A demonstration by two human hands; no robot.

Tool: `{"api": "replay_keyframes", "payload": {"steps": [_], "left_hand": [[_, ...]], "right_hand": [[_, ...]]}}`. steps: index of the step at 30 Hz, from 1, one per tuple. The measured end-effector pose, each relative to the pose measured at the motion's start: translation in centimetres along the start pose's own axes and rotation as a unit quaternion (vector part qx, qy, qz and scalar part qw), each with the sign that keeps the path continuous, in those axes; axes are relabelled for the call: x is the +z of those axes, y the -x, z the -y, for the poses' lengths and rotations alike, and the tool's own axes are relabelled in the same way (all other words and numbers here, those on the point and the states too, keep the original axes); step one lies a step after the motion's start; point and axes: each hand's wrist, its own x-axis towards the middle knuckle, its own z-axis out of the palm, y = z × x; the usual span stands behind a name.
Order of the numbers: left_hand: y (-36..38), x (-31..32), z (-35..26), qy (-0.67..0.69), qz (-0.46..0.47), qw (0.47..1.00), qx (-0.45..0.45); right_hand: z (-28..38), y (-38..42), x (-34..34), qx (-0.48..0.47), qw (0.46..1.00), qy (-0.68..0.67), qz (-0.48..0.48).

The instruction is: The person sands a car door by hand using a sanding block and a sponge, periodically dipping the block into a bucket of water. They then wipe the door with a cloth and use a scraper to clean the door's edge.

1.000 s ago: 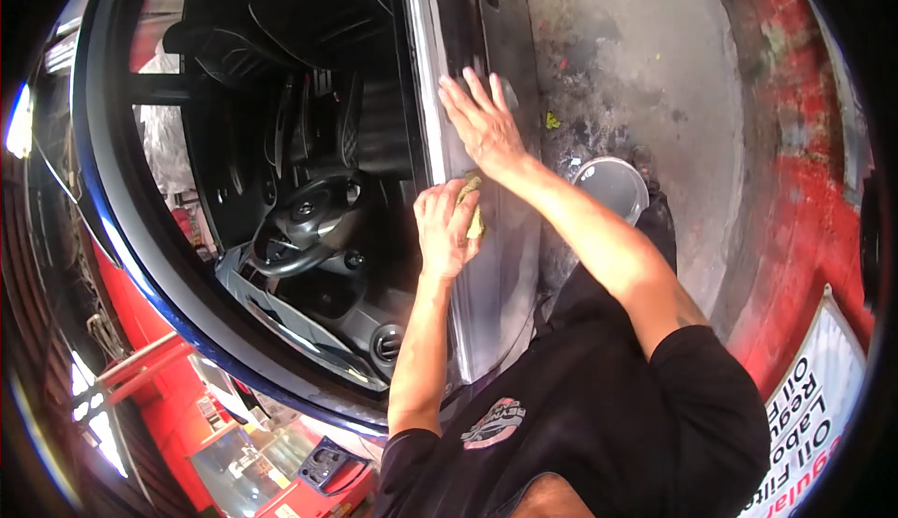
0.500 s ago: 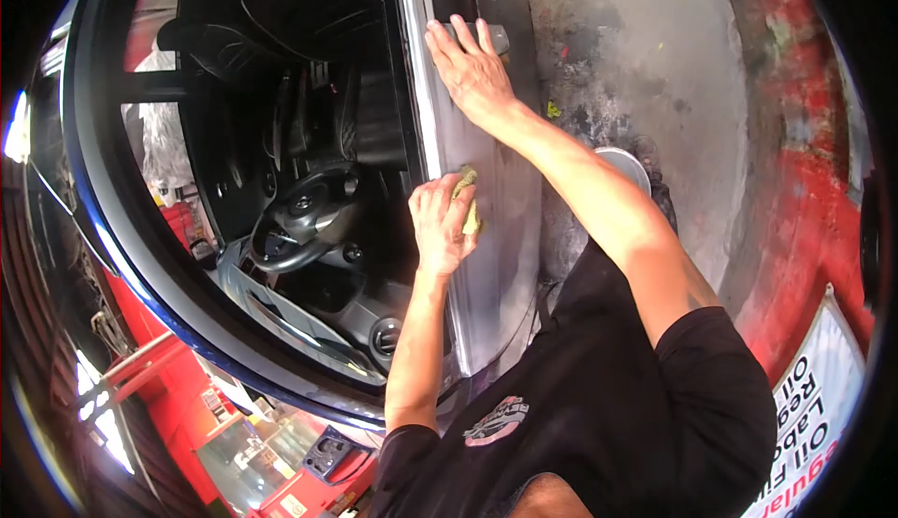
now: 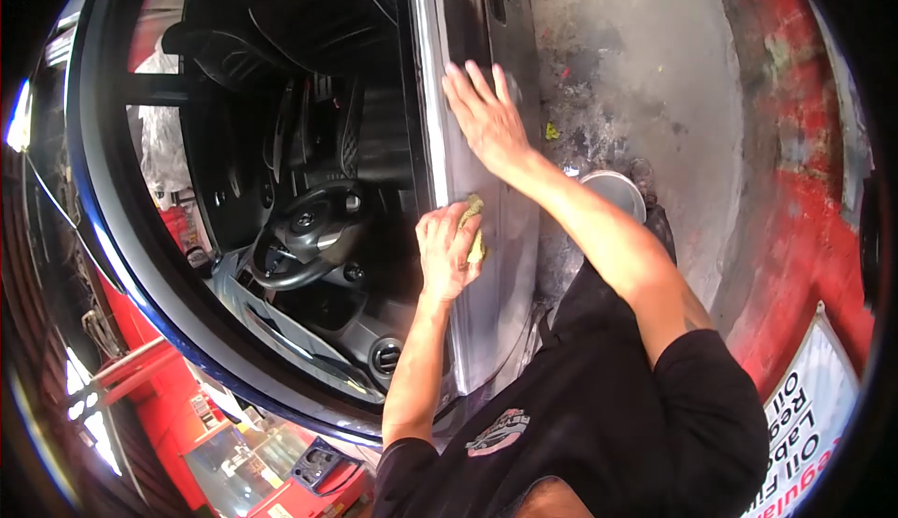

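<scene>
My left hand (image 3: pixel 447 251) is closed round a yellow-green sponge (image 3: pixel 475 248) at the window edge of a car door (image 3: pixel 500 279). The door's outer skin is dull grey, with a dark patch (image 3: pixel 463 27) higher up. Farther along the same panel, my right hand (image 3: pixel 488 125) lies flat with its fingers stretched out and slightly spread. Whatever may be under that palm is hidden.
Through the window opening show a steering wheel (image 3: pixel 304 228) and dark seats. A bucket (image 3: pixel 617 186) stands on the stained concrete floor (image 3: pixel 645 59) beside my leg. A red wall (image 3: pixel 804 200) and a printed sign (image 3: pixel 809 406) are on the right.
My right hand has slid back along the door toward me, and the grey block-like piece seen under its fingers no longer shows. The left hand keeps the sponge near the window edge.
</scene>
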Motion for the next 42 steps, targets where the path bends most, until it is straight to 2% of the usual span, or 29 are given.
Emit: {"api": "replay_keyframes", "payload": {"steps": [2,4,6,8,11,14,15,18,20,22,24,27,28,30,33,34,36,38,39,40,42], "left_hand": [[0.1,0.0,0.1,0.005,0.011,1.0,0.004],[-0.2,-0.2,0.3,-0.004,0.016,1.0,0.002],[0.2,-0.2,-0.1,-0.009,0.024,1.0,-0.003],[0.0,-0.3,-0.1,-0.009,0.028,1.0,-0.008],[0.1,-0.2,-0.1,0.0,0.02,1.0,-0.005],[-0.1,-0.2,0.0,-0.001,0.011,1.0,-0.002],[-0.6,-0.1,0.1,-0.003,0.009,1.0,-0.002],[-0.5,-0.7,-0.3,-0.006,0.016,1.0,-0.009],[-0.4,-0.5,-0.3,0.002,0.012,1.0,-0.009],[-0.5,-0.6,-0.3,0.005,0.015,1.0,-0.01],[-0.4,-0.7,-0.5,0.003,0.02,1.0,-0.015],[-0.6,-0.6,-0.4,0.013,0.025,0.999,-0.02],[-0.4,-0.5,-0.3,0.006,0.025,1.0,-0.015],[-0.2,-0.6,-0.2,0.0,0.023,1.0,-0.007],[-0.3,-0.5,0.1,0.001,0.032,0.999,-0.008],[-0.1,-0.4,0.1,0.001,0.035,0.999,-0.006],[-0.1,-0.3,0.3,-0.001,0.038,0.999,0.0],[0.0,-0.2,0.2,0.003,0.045,0.999,-0.011],[0.0,-0.2,0.1,-0.005,0.05,0.999,-0.011],[-0.2,-0.3,0.1,-0.006,0.05,0.999,-0.011],[-0.7,-0.8,-0.5,-0.047,0.11,0.993,-0.018]], "right_hand": [[-0.6,-0.3,0.4,0.001,1.0,0.006,0.009],[-3.0,-4.3,-0.1,-0.039,0.997,0.065,0.015],[-4.3,-8.0,-0.1,-0.023,0.993,0.118,0.015],[-3.3,-6.4,-0.4,-0.008,0.995,0.101,0.019],[-0.6,-0.3,0.0,-0.004,1.0,-0.002,0.012],[-2.7,-3.0,0.3,-0.046,0.998,0.035,0.01],[-3.9,-5.8,-0.4,-0.047,0.992,0.105,0.044],[-6.0,-10.9,0.7,0.005,0.999,0.038,0.032],[-4.7,-7.5,1.3,-0.005,0.999,0.032,0.005],[-2.2,-3.1,0.4,-0.004,0.999,-0.026,0.02],[-2.5,-3.0,0.8,-0.02,1.0,-0.015,0.018],[-6.2,-9.7,0.9,-0.031,0.998,0.052,-0.016],[-7.2,-12.0,1.0,-0.012,0.997,0.075,0.006],[-6.8,-12.0,1.1,0.016,1.0,0.019,-0.006],[-4.4,-5.9,1.3,-0.015,1.0,0.005,0.003],[-3.9,-4.9,0.8,-0.004,0.999,-0.038,0.015],[-5.2,-6.9,0.8,-0.037,0.999,0.008,0.019],[-8.3,-12.3,1.8,-0.033,0.998,0.056,-0.002],[-9.5,-14.9,1.6,-0.018,1.0,0.012,-0.02],[-9.4,-15.1,1.9,-0.018,1.0,0.011,-0.02],[-8.8,-14.3,2.0,0.022,0.999,0.014,-0.02]]}}
